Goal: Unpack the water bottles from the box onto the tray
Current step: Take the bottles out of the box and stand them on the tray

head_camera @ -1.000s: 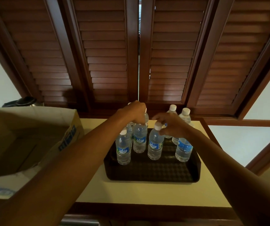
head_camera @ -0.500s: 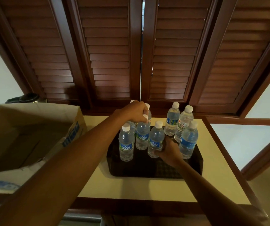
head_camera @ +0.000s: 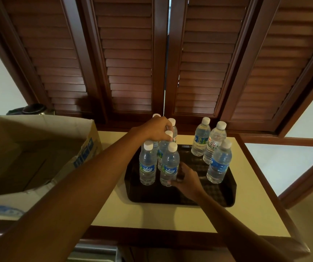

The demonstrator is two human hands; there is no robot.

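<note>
A dark brown tray (head_camera: 225,195) lies on the cream table top. Several clear water bottles with white caps stand on it in two groups: a left cluster led by a front-left bottle (head_camera: 147,165), and three bottles at the right (head_camera: 219,163). My left hand (head_camera: 156,130) reaches over the left cluster, its fingers closed around the necks of the rear bottles there. My right hand (head_camera: 186,179) grips the lower body of the front bottle (head_camera: 169,164) of that cluster. The open cardboard box (head_camera: 87,148) stands at the left; its inside is in shadow.
Dark wooden louvred shutters (head_camera: 129,63) rise right behind the table. The table has a raised wooden edge (head_camera: 255,161) along its right side and front. A dark round object (head_camera: 34,108) sits behind the box. Bare tray floor lies in front of the bottles.
My right hand dropped from the bottle caps to the base of the front bottle and slid that bottle left against the cluster. My left hand stayed on the rear bottles.
</note>
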